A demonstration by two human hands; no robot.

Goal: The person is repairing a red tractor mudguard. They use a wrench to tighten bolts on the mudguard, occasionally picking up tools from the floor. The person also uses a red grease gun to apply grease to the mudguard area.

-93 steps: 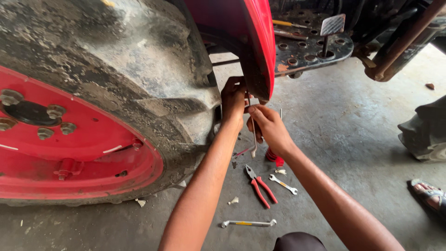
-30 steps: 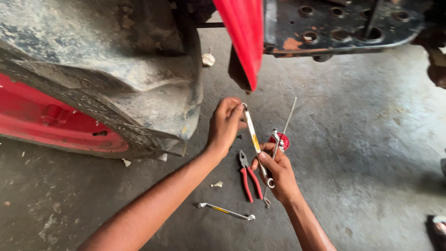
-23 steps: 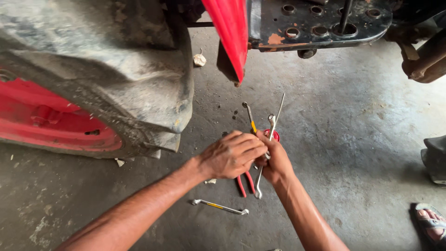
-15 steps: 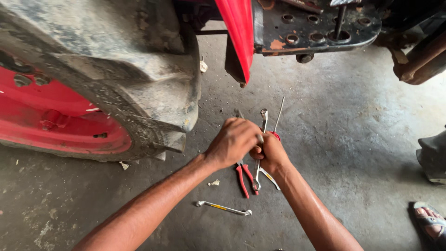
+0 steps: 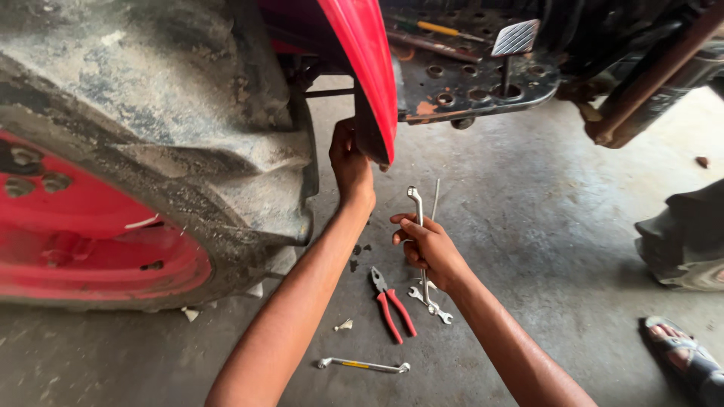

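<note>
My left hand (image 5: 350, 160) reaches up and grips the lower edge of the red fender (image 5: 367, 71), just beside the big muddy tyre (image 5: 166, 128). My right hand (image 5: 424, 249) hovers above the concrete floor and is shut on a silver ring spanner (image 5: 417, 207) together with a thin metal rod (image 5: 435, 197), both pointing away from me. Under the right wrist lies another small spanner (image 5: 434, 305). Red-handled pliers (image 5: 392, 305) lie on the floor between my forearms.
A long spanner with a yellow band (image 5: 363, 365) lies near me on the floor. A rusty perforated footplate with a pedal (image 5: 483, 79) hangs above. The red wheel rim (image 5: 83, 226) is at left. Another person's sandalled foot (image 5: 682, 358) and trouser leg (image 5: 682, 241) are at right.
My left hand has lifted off the floor tools up to the fender edge. My right hand has picked the spanner and rod up from the floor. The view tilted up.
</note>
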